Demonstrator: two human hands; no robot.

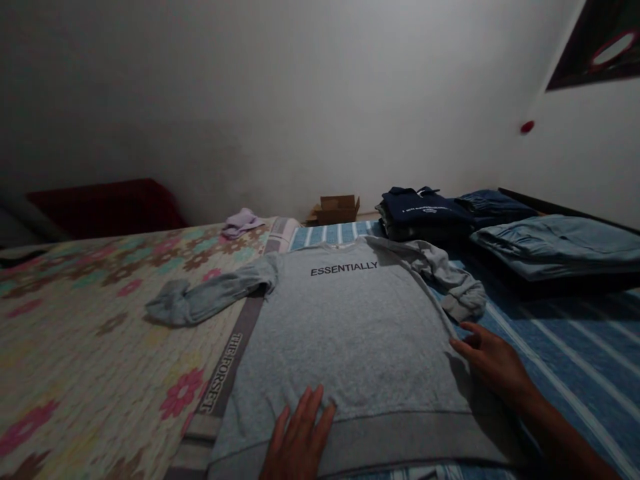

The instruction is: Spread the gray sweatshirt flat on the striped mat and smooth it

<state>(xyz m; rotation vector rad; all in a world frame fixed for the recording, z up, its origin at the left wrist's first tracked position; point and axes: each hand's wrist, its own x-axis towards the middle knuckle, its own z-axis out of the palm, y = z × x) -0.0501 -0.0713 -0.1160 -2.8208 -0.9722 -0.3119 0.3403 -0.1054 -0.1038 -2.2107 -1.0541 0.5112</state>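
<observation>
A grey long-sleeved sweatshirt [350,333] with "ESSENTIALLY" printed across its chest lies spread out, front side up, its neckline away from me. Its left-hand sleeve stretches out over the flowered bedding, while the other sleeve is bent and bunched. My left hand [300,433] rests flat on the lower front near the hem, fingers stretched out. At the sweatshirt's right side edge, my right hand [493,360] pinches the fabric between thumb and fingers, and that edge looks slightly raised.
Folded dark clothes [425,210] are stacked at the back right, beside folded light-blue garments [560,243]. A lilac cloth [243,223] lies on the flowered bedding [120,333]. Striped blue bedding [565,373] is under the right side. An open cardboard box [336,210] stands by the wall.
</observation>
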